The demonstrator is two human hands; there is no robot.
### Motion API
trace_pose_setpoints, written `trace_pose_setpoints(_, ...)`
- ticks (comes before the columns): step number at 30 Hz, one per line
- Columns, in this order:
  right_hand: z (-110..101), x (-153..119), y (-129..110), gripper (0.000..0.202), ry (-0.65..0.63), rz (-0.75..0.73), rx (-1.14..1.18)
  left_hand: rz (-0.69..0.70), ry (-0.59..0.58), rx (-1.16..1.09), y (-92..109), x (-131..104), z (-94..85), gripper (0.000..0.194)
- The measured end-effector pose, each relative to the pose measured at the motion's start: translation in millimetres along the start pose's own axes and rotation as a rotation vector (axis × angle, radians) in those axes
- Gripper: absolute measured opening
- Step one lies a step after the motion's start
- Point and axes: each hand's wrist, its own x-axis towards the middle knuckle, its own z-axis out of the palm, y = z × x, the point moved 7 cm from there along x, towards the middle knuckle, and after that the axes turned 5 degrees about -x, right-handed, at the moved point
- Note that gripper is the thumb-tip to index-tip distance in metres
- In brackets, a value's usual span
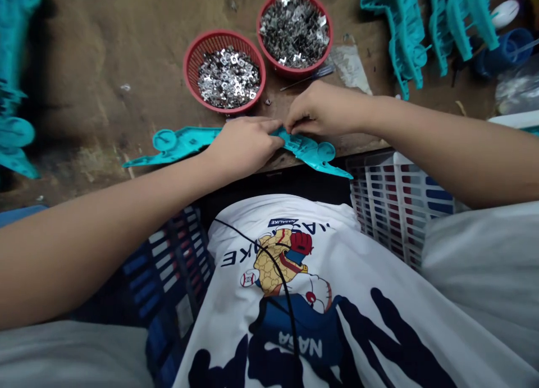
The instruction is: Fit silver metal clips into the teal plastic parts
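Note:
A long turquoise plastic part (189, 142) lies along the front edge of the table, with a round disc near each end. My left hand (248, 144) rests over its middle, fingers closed on it. Just to the right, my right hand (309, 112) is pinched at the part's upper edge; whatever its fingertips hold is too small to name. Beyond my hands stand two red baskets of small metal pieces: shiny clips fill the left basket (186, 73), and darker pieces fill the right basket (330, 31).
More turquoise parts lie at the far left (14, 96) and upper right (404, 28). A thin tool (301, 82) and a plastic bag (351, 68) are by the right basket. Crates, one blue (168, 259) and one white (396, 200), stand below the table edge.

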Motion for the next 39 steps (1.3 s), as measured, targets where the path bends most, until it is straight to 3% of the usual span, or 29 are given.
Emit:
trace_pose_setpoints(4, 2.7, -2.0, -8.1, 0.036, -0.031, -0.005, -0.03, 0.01, -0.033, 0.024, -1.1, 3.2, 3.0, 0.033)
trace_pose_setpoints(13, 12.8, 2.6, -2.8, 0.038, -0.027, -0.013, -0.09, 0.031, -0.129, 0.219, 6.1, 7.5, 5.8, 0.036)
trace_pose_setpoints(20, 11.2, 0.2, -12.5, 0.038, -0.052, -0.04, -0.193, 0.017, -0.012, -0.001, -4.0, 5.1, 5.1, 0.03)
trace_pose_setpoints(26, 11.7, 1.4, -14.5, 0.053, 0.014, -0.093, -0.239, 0.001, 0.004, -0.09, -6.5, 4.4, 4.2, 0.03)
trace_pose_setpoints(33, 4.5, 1.8, -43.7, 0.033, -0.185, -0.024, -0.538, 0.016, -0.024, -0.013, -5.0, 6.1, 3.1, 0.032)
trace_pose_setpoints(39, -1.2, -1.6, -68.1, 0.039, -0.326, -0.006, -0.68, -0.007, -0.064, 0.043, -1.7, 6.2, 2.1, 0.035)
